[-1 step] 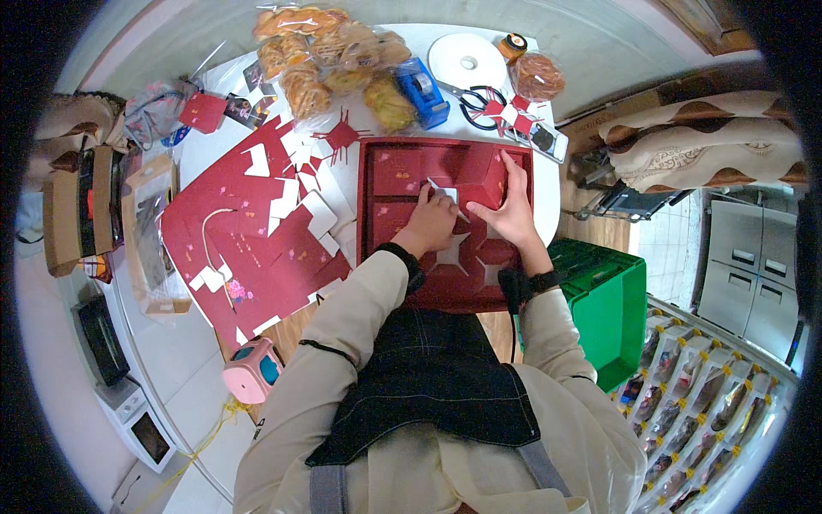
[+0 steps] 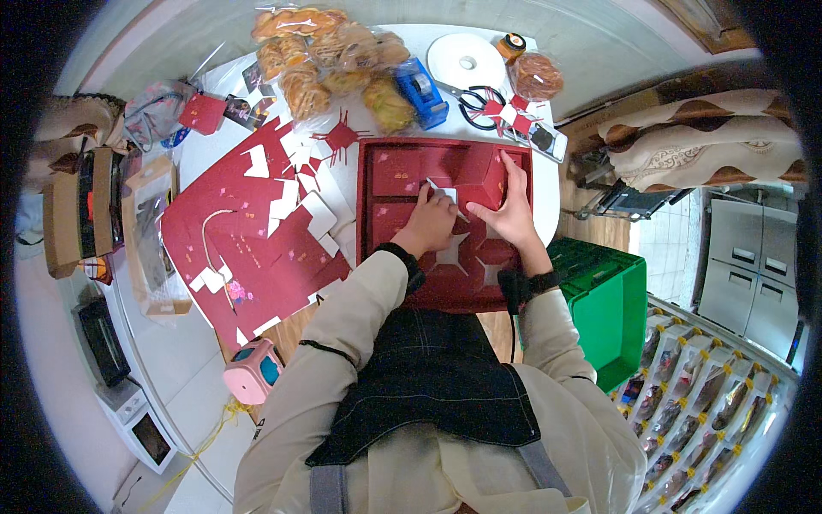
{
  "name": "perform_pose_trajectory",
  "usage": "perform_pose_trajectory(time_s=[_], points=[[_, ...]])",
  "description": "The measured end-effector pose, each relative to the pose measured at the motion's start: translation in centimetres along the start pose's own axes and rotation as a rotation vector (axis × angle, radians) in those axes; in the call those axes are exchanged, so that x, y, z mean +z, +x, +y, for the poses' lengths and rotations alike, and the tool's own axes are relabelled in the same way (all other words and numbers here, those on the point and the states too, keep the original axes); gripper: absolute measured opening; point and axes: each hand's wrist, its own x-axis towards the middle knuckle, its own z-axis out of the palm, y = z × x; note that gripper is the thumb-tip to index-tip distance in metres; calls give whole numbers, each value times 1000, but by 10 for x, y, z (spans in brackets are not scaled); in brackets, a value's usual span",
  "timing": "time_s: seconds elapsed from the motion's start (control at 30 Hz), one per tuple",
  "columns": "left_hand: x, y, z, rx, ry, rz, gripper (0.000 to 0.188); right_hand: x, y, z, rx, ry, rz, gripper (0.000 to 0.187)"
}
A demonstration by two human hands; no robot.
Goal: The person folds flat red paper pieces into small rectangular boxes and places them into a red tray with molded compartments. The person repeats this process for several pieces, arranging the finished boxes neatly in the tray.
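A large shallow red tray box lies in front of me, holding several smaller folded red card boxes. My right hand spans a small red box in the tray's far right part, thumb on its near side and fingers on its right edge. Beside it, my left hand has curled fingers at a pale card flap, which appears pinched; the fingertips are partly hidden. Nearer to me in the tray, an open red card piece shows a pale inside.
Red card sheets and white offcuts spread over the table's left. Bagged pastries, a blue tape dispenser, a white roll, scissors and a phone stand beyond the tray. A green crate is at right, a pink stool at left.
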Motion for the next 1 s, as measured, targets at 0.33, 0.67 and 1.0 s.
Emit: perform_pose_trajectory(time_s=[0.33,0.67,1.0], points=[[3,3,-1,31,59,-19,68,-6,-6,-1,35,-11,11,112],[-8,16,4,-19,-157,-357,49,-8,-15,13,20,-24,44,111],[0,-5,6,108,81,50,37,-3,-15,3,-53,-104,-15,108]])
